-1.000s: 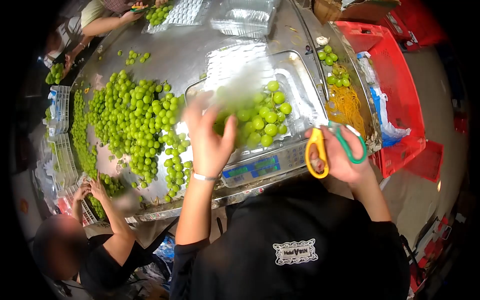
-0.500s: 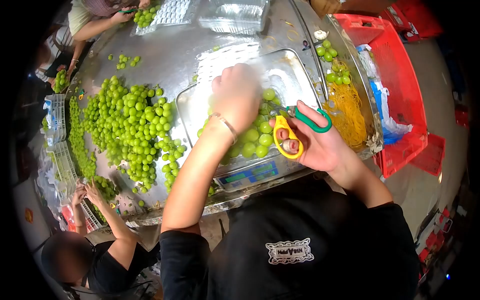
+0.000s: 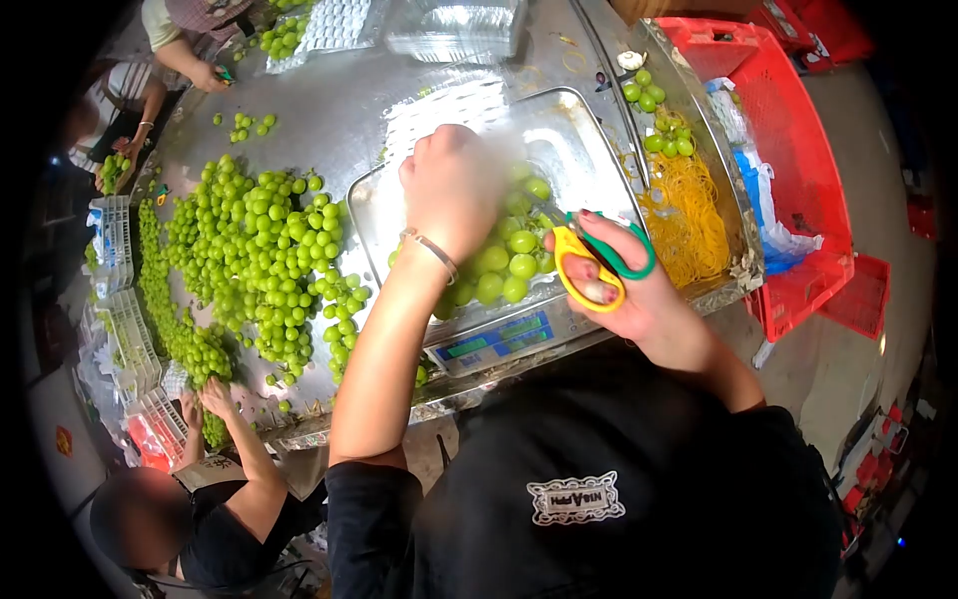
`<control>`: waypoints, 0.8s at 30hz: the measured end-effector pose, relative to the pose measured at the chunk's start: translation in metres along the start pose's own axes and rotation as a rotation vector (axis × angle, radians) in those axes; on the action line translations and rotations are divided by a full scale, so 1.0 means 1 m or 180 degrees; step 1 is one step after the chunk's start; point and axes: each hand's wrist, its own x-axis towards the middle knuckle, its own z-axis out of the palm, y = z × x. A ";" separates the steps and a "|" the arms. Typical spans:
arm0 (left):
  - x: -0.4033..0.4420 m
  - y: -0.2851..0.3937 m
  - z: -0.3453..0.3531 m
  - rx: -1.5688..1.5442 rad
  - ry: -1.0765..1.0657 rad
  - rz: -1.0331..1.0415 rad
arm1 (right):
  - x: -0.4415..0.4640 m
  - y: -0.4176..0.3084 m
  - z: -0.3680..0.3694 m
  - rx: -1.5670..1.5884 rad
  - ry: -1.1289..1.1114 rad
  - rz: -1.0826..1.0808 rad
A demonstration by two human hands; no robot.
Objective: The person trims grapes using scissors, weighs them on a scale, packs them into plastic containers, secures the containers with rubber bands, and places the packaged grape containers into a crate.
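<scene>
My right hand grips a pair of scissors with a yellow and a green handle, fingers through the loops. The blades point up and left at the green grapes lying in the metal tray of a digital scale. Over the left part of that tray, my left hand is curled, knuckles up, with a bracelet at the wrist. A blurred patch covers part of it, and whatever its fingers hold is hidden. Beyond it lies a white padded sheet.
A large heap of green grapes spreads left of the scale. Clear plastic boxes stand at the back. Rubber bands and loose grapes lie at right, beside a red crate. Co-workers' hands handle grapes along the left edge.
The scissors' handles have come closer together, and my right hand has shifted slightly. My left hand has moved a little left. The lower-left co-worker's hands have moved right and down.
</scene>
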 end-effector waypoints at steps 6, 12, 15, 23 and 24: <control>-0.008 -0.022 -0.023 -0.2916 -0.0052 -0.0858 | -0.045 -0.010 0.005 -0.0646 0.0384 -0.0486; -0.031 -0.046 -0.066 -0.2970 0.1136 -0.1170 | -0.057 -0.008 0.002 -0.0714 0.0412 -0.0589; -0.074 -0.065 -0.090 -0.4383 0.1037 -0.1627 | -0.066 -0.006 0.007 -0.0862 0.0374 -0.0654; -0.160 -0.072 -0.102 -0.4927 0.1432 -0.2442 | -0.067 -0.005 -0.002 -0.1023 0.0443 -0.0796; -0.163 -0.073 -0.101 -0.4931 0.1455 -0.2450 | -0.066 -0.005 -0.002 -0.1057 0.0396 -0.0803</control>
